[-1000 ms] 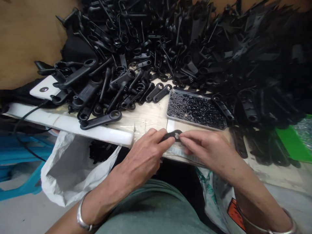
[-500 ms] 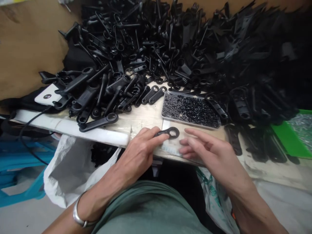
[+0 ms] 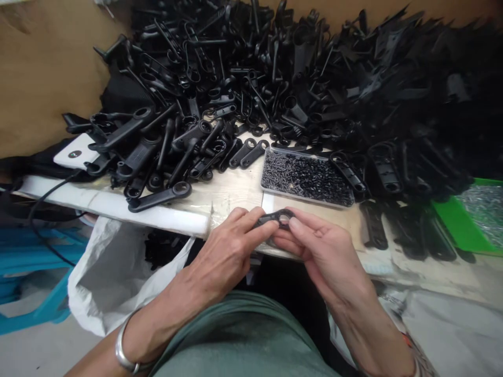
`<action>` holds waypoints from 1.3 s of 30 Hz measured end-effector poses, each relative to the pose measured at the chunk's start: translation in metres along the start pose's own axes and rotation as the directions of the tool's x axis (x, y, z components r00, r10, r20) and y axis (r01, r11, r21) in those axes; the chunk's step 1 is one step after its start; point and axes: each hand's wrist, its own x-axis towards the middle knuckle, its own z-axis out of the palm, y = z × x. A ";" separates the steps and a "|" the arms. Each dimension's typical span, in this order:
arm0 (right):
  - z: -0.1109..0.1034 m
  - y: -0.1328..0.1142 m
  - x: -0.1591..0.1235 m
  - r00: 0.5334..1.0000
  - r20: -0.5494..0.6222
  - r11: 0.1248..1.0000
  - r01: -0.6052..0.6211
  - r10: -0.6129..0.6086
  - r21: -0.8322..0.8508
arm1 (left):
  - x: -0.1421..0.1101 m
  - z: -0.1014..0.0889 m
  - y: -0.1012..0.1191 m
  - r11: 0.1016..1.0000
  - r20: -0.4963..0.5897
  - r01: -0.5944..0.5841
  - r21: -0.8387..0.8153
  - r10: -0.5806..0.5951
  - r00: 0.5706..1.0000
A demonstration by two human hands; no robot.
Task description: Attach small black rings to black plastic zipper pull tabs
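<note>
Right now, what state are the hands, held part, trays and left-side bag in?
Black part: held, partly hidden by fingers.
Left hand: closed on it.
Right hand: closed on its ring-shaped end.
Clear tray: open, filled with small dark pieces.
Green tray: open, holding shiny pieces.
White bag: mouth open.

Bare tabletop (image 3: 232, 191) opens left of the tray (image 3: 306, 197) blocking straight ahead.

- one left hand (image 3: 228, 245)
- one right hand (image 3: 329, 247)
- one held black part (image 3: 272, 217)
- one clear tray (image 3: 306, 197)
- one green tray (image 3: 458, 222)
- one white box (image 3: 81, 145) near the bench's (image 3: 238, 189) front left corner
</note>
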 end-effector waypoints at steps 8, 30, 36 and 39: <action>0.000 -0.003 0.003 0.998 0.064 1.000 -0.021 0.021 -0.001 | -0.001 0.008 -0.006 0.986 -0.141 -0.013 -0.164 -0.011 0.990; -0.004 0.002 0.002 0.997 0.068 0.999 0.045 -0.045 -0.001 | -0.004 0.003 0.005 0.998 0.052 0.012 0.062 -0.015 0.999; -0.003 0.004 0.001 0.995 0.051 0.996 0.084 -0.084 0.003 | -0.006 0.007 0.005 0.992 0.027 -0.013 0.122 0.010 1.000; 0.000 0.004 0.002 0.990 0.078 0.993 0.119 -0.120 0.008 | -0.010 0.012 0.003 0.994 -0.097 -0.038 0.104 0.048 0.994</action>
